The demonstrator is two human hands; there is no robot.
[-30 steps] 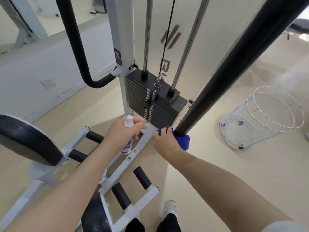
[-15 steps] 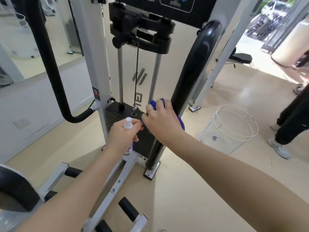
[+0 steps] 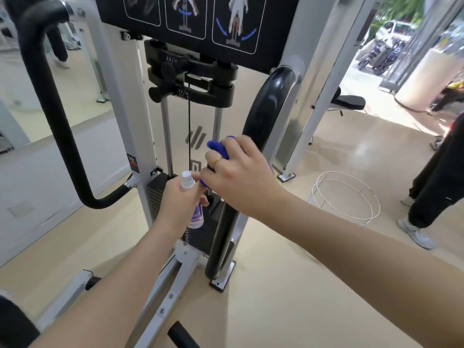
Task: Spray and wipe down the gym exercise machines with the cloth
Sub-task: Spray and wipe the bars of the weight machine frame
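Right hand point(image 3: 241, 177): blue cloth point(image 3: 218, 148) is gripped in curled fingers and pressed against black padded bar point(image 3: 266, 116) of gym machine point(image 3: 120, 101), approx. mid-height. Left hand point(image 3: 179, 204): small spray bottle point(image 3: 193, 199) is held upright, fingers wrapped round it, white nozzle on top, just in front of weight stack point(image 3: 155, 194). Wire basket point(image 3: 346, 197) is seen on floor to the right; a bystander's leg and shoe point(image 3: 416, 234) beyond it.

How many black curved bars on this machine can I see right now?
2. One black curved bar stands left of the white upright; the other is on the right, where the right hand presses the blue cloth. Others may be hidden.
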